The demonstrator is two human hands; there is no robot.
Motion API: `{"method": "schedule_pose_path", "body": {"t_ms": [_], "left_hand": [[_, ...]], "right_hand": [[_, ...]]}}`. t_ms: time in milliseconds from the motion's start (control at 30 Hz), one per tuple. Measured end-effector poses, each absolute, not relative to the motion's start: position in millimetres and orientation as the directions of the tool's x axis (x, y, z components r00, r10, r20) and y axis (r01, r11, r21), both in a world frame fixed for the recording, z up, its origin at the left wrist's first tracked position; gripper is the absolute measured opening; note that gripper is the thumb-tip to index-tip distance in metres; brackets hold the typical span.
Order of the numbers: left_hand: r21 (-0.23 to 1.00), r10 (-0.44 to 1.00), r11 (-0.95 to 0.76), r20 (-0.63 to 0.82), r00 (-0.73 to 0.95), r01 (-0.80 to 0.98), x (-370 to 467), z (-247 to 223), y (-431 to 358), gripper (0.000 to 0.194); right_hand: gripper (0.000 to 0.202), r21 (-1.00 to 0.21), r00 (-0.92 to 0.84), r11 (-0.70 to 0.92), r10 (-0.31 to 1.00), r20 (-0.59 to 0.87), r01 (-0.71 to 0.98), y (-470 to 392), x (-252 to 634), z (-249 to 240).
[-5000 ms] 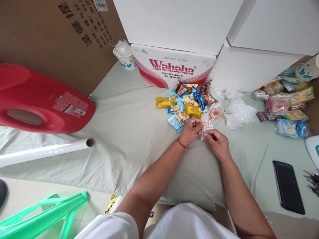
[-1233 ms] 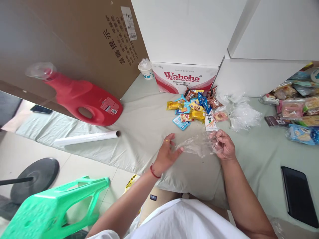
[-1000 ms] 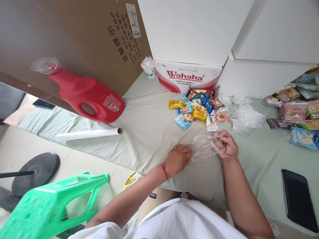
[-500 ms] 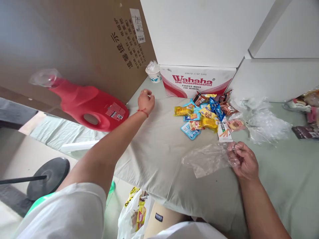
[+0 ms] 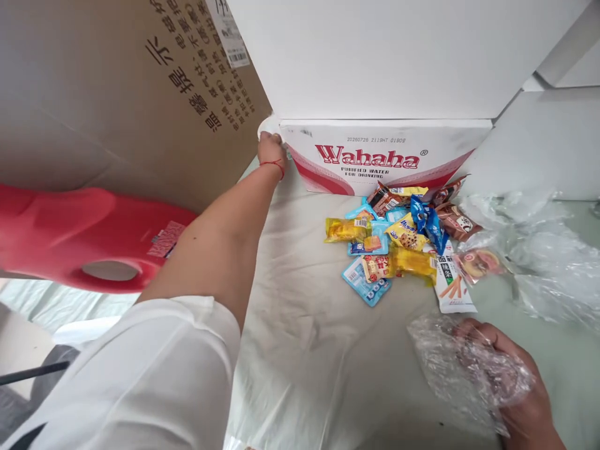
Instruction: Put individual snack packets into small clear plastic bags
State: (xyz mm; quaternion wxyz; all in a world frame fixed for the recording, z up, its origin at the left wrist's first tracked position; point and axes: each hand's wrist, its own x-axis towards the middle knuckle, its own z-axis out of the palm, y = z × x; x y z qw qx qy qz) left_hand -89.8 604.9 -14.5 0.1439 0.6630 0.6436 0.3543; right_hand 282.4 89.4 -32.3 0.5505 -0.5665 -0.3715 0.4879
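My left hand (image 5: 272,150), with a red string at the wrist, reaches to the paper cup (image 5: 267,125) in the corner between the brown cardboard and the Wahaha box (image 5: 375,159). It covers most of the cup, and its fingertips are hidden. At the lower right, my right hand (image 5: 510,369) is closed on a crumpled clear plastic bag (image 5: 473,369). Between the hands lies a pile of wrapped snacks: yellow packs (image 5: 412,262), blue packs (image 5: 365,284), brown packs and a white stick-snack pack (image 5: 452,284).
A red jug (image 5: 70,231) lies at the left against the brown cardboard (image 5: 117,94). More crumpled clear plastic (image 5: 553,262) spreads at the right. Large white boxes (image 5: 375,56) rise behind on the pale cloth (image 5: 290,350).
My left hand has moved forward to the cup. My right hand has shifted lower right with the plastic bag, now more bunched up. The view has moved closer to the box.
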Motion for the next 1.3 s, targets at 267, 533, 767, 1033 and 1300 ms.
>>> {"method": "schedule_pose_path", "body": {"t_ms": [267, 533, 767, 1033, 1300], "left_hand": [[0.428, 0.957, -0.133, 0.291, 0.003, 0.894, -101.0, 13.5, 450.7, 0.023], [0.55, 0.863, -0.46, 0.46, 0.206, 0.698, -63.7, 50.5, 230.9, 0.017], [0.72, 0.804, -0.595, 0.532, 0.267, 0.357, 24.8, 71.4, 157.1, 0.013], [0.476, 0.671, -0.738, 0.445, 0.593, 0.479, 64.2, 69.3, 143.1, 0.014], [0.508, 0.654, -0.756, 0.547, 0.523, 0.414, 78.6, 59.3, 125.0, 0.045]], "right_hand": [[0.031, -0.998, 0.116, -0.044, 0.992, -0.039, 0.04, 87.5, 284.1, -46.5], [0.022, -0.938, 0.12, 0.11, 0.98, 0.157, 0.327, 94.9, 267.2, -34.7], [0.034, -0.814, -0.157, 0.171, 0.983, 0.1, 0.555, 102.2, 240.7, 17.8], [0.048, -0.696, 0.225, 0.159, 0.876, 0.426, 0.7, 75.5, 289.9, 43.3], [0.029, -0.506, -0.023, 0.277, 0.893, 0.45, 0.817, 75.3, 294.1, 23.9]]}}
